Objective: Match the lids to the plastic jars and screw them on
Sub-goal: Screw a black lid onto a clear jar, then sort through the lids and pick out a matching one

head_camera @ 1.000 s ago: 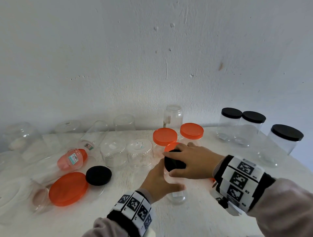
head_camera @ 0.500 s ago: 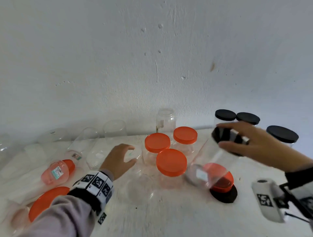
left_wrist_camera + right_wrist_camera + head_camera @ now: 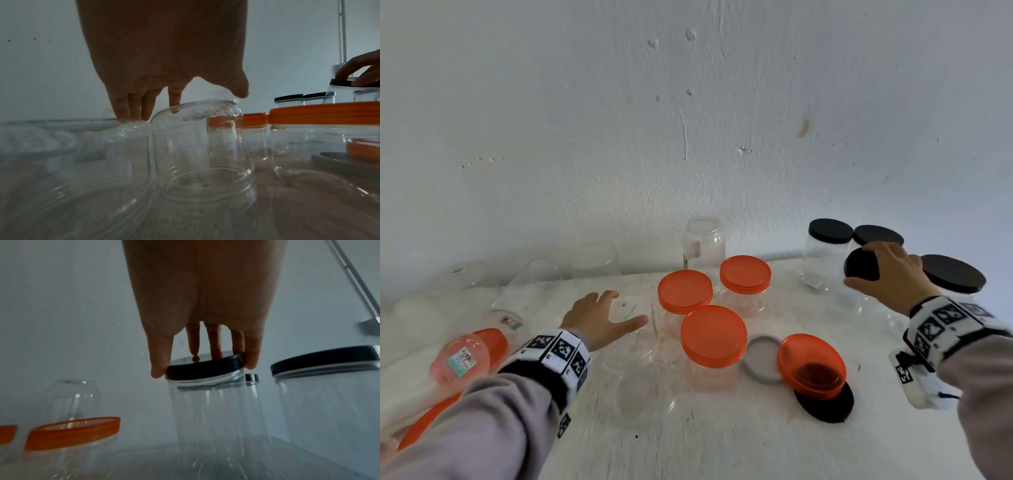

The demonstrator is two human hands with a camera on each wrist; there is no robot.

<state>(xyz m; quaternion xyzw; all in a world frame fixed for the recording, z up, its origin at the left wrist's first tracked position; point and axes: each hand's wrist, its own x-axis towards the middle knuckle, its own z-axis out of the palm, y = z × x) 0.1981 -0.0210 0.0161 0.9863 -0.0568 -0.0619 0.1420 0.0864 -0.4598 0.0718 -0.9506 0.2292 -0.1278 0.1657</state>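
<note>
My right hand (image 3: 866, 270) grips the black lid (image 3: 858, 262) of a clear jar (image 3: 216, 418) at the right, beside other black-lidded jars. In the right wrist view its thumb and fingers (image 3: 252, 360) curl round the lid's rim (image 3: 205, 368), and the jar leans slightly. My left hand (image 3: 628, 308) hovers with spread fingers over upturned clear jars (image 3: 635, 335) left of centre. In the left wrist view its fingertips (image 3: 174, 104) touch the base of one upturned jar (image 3: 197, 146); the thumb stays clear.
Three orange-lidded jars (image 3: 714, 337) cluster mid-table. An upturned orange lid (image 3: 811, 365) lies on a black lid (image 3: 825, 407) beside a grey lid (image 3: 760, 356). Black-lidded jars (image 3: 953, 274) line the right. A small orange jar (image 3: 460, 356) and clear jars lie left.
The right hand carried the black-lidded jar from mid-table to the right group. The left hand let go of that jar and moved left over the upturned clear jars.
</note>
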